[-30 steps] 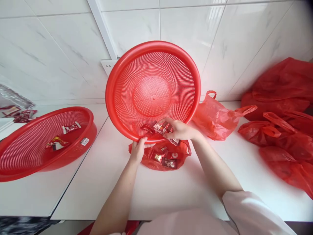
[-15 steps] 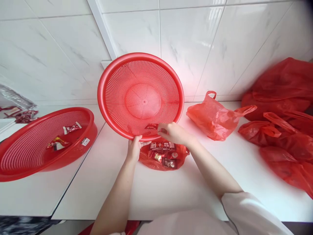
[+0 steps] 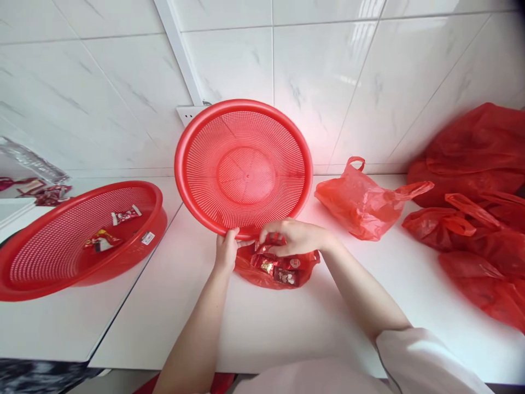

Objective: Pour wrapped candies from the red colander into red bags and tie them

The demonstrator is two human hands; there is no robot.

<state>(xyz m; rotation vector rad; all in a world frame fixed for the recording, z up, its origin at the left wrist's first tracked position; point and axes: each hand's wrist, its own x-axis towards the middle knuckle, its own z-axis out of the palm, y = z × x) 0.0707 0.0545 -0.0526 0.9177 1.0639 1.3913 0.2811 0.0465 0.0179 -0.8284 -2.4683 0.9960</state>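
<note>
A red perforated plastic basket (image 3: 246, 169) is tipped up on its side, its inside facing me. My left hand (image 3: 227, 249) grips the lower rim, thumb over the edge. Just right of it, my right hand (image 3: 295, 236) is closed on a small red-wrapped snack packet (image 3: 266, 249), above the opening of a red plastic bag (image 3: 262, 279). Inside that bag lie several wrapped snacks, among them a dark brown packet (image 3: 286, 276) and a red and gold one (image 3: 266, 265). My right fingers partly hide the held packet.
Left stands a second red basket (image 3: 153, 219) with a few wrapped snacks (image 3: 126, 214) inside. Beyond it are dark red packets (image 3: 51, 194) and clear plastic. A tied red bag (image 3: 361, 202) sits to the right, with several fuller red bags (image 3: 471, 235) farther right. A tiled wall (image 3: 315, 82) rises behind.
My right hand has moved down with the red packet, from the inside of the tipped basket to the bag's opening. My left hand still holds the rim. The view has shifted slightly.
</note>
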